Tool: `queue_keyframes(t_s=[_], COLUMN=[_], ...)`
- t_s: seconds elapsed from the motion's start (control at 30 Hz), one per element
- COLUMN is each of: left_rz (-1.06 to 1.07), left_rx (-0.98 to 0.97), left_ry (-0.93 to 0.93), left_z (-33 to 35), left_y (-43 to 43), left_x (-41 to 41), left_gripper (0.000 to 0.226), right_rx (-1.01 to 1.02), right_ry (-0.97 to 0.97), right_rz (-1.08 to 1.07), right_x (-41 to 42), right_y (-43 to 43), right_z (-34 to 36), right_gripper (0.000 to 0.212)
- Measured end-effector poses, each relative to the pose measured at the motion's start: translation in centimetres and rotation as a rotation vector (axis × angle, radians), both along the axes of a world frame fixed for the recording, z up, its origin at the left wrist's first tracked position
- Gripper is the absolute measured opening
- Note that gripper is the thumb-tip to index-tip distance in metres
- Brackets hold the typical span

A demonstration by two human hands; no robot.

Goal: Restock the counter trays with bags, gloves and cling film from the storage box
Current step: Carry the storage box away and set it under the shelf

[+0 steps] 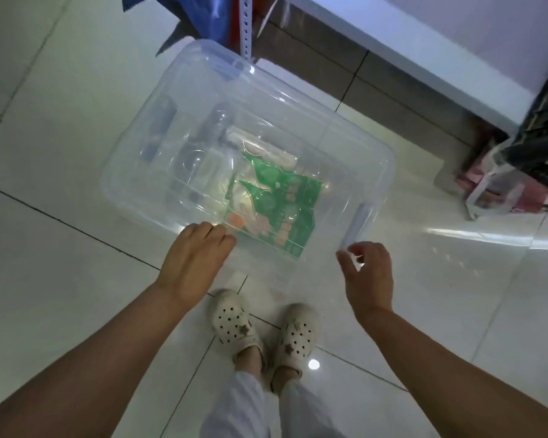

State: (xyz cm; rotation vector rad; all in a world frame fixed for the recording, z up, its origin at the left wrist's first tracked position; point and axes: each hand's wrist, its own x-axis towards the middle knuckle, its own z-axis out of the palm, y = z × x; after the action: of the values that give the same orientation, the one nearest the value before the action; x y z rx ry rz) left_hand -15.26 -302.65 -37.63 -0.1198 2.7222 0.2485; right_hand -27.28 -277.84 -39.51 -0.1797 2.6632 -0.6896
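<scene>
The clear storage box (298, 128) lies on the floor (76, 279), the left hand (200, 251) on its six o'clock rim, grip unclear, the right hand (367, 273) at five o'clock, loosely curled, empty.

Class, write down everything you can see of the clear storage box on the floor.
The storage box is a large rectangular tub of transparent plastic with rounded corners, standing askew on the white tiled floor. Its clear lid seems on, a clip at each short end. Inside show a green printed packet and blurred clear packs. The left hand rests on its near edge; the right hand hovers by one clip.
</scene>
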Motion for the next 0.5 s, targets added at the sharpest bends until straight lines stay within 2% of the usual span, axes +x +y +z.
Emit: queue_keyframes(t_s=[0.1,0.2,0.37,0.43,0.5], left_rz=[0.046,0.094,0.133,0.146,0.147], left_rx=[0.001,-0.016,-0.044,-0.035,0.001], left_ry=[-0.029,-0.025,0.035,0.055,0.071], left_z=[-1.4,-2.4,-3.6,-3.8,-3.9], left_y=[0.7,1.1,1.5,1.7,2.2], left_x=[0.7,1.2,1.3,1.1,0.7], left_gripper=[0.042,0.047,0.047,0.045,0.044], right_rx=[-0.029,-0.086,-0.198,-0.256,-0.291], right_ry=[-0.145,-0.328,-0.466,-0.514,-0.472], right_rz=[-0.323,-0.426,-0.530,-0.584,-0.623], right_x=[-1.0,-1.9,-3.6,-4.3,-5.4], right_y=[0.0,-0.3,-0.7,-0.6,-0.4], right_z=[-1.9,-3.5,-5.2,-5.3,-5.3], right_gripper=[0.047,0.070,0.086,0.085,0.082])
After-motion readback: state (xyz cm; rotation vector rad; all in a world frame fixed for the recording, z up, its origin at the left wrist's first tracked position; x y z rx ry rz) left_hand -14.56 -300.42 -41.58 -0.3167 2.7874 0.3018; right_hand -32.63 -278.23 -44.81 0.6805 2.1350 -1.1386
